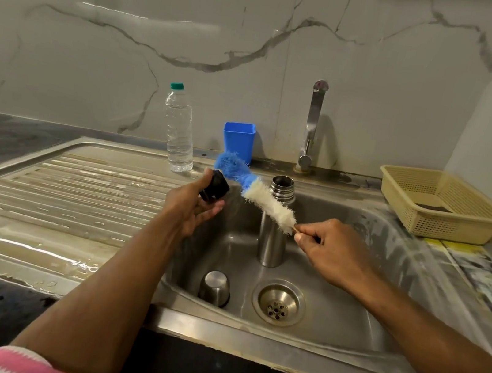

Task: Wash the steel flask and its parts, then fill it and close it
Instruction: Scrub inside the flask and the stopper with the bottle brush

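Flask stuff first, going left to right: wet draining board [82, 192] on the counter, then a plastic water bottle [179, 130] and a blue cup [238, 140] back by the wall. The left hand [193, 207] is grasping the black stopper [214, 189] over the sink's left edge. The right hand [330, 248] pinches the thin handle of a blue-and-white bottle brush [254, 189], bristle tip right up against the stopper. So I'd say we're at the scrub-the-stopper step.

The steel flask [275, 223] itself stands upright and open in the sink [365, 302], right behind the brush, below the tap [312, 126]. Its steel cap [215, 288] sits upside down near the drain [278, 302]. A cream basket [441, 204] sits far right.

Next move probably needs the brush worked around the stopper, then a rinse. Room's tight though: the brush shaft crosses right in front of the flask neck, so a careless swing could knock it over. Plenty of open basin to the right.
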